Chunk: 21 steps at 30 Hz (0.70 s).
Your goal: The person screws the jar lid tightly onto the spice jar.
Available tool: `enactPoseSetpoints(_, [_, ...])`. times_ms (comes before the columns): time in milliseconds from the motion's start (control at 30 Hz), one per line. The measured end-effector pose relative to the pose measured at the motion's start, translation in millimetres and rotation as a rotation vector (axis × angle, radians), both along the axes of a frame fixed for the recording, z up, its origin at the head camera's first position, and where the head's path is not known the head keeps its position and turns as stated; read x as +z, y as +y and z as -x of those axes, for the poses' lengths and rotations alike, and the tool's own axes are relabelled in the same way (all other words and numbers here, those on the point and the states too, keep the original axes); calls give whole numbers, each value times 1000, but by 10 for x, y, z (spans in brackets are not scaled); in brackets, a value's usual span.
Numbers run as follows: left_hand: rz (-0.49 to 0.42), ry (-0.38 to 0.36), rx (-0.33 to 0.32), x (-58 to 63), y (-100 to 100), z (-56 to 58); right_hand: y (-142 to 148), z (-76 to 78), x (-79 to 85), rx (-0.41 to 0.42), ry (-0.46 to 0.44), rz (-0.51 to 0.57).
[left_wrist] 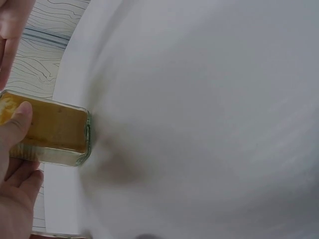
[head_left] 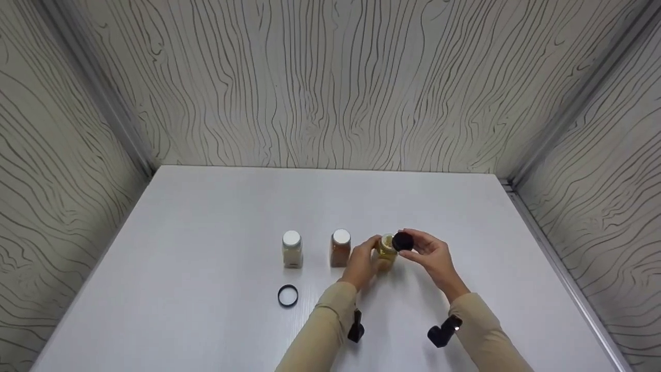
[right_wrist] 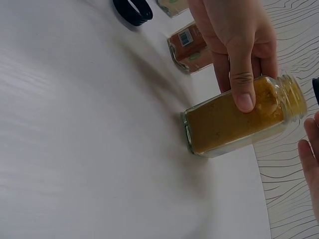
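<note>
Both arms [head_left: 320, 328] reach in from the near side. The left hand [head_left: 360, 266] curls its fingers round the yellow jar [head_left: 387, 254], just right of the orange jar [head_left: 340, 253]; the right hand [head_left: 435, 260] pinches the black cap [head_left: 403, 242] beside the yellow jar's mouth.

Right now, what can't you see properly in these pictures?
Left wrist view: the mouth of the yellow jar, cut off by the left edge.
Right wrist view: most of the black lid, cut off by the right edge.
Right wrist view: the top of the red jar, hidden behind the left hand.
Right wrist view: its barcode, too small to read.
</note>
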<state>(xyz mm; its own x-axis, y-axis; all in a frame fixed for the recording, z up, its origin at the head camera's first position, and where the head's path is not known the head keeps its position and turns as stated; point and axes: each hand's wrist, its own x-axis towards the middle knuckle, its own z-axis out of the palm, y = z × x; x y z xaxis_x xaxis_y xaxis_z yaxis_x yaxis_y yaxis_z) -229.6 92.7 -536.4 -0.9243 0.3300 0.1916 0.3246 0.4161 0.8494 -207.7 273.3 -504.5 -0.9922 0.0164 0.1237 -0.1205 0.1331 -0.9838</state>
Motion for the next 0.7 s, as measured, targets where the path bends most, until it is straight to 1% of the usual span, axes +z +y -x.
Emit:
enactPoseSetpoints(100, [-3,18,-2,2,-7,0,-13,21,3,3,-10,-4])
enactPoseSetpoints(167, [0,8,0,1,-6,5,-25,39,2,5,-16,11])
enactPoseSetpoints(200, [1,-1,0,3,-5,8,-33,47,1,7,-16,22])
enactPoseSetpoints(233, [-8,-28,-1,0,-3,13,-41,55,0,7,-16,32])
enactPoseSetpoints(333, [2,-53,4,-13,5,25,-64,70,-2,14,-7,45])
enactPoseSetpoints(500, [3,-75,7,-15,12,39,-87,89,-6,12,6,31])
enactPoseSetpoints(700, [8,-96,14,6,14,28,-101,107,-9,6,-7,-6])
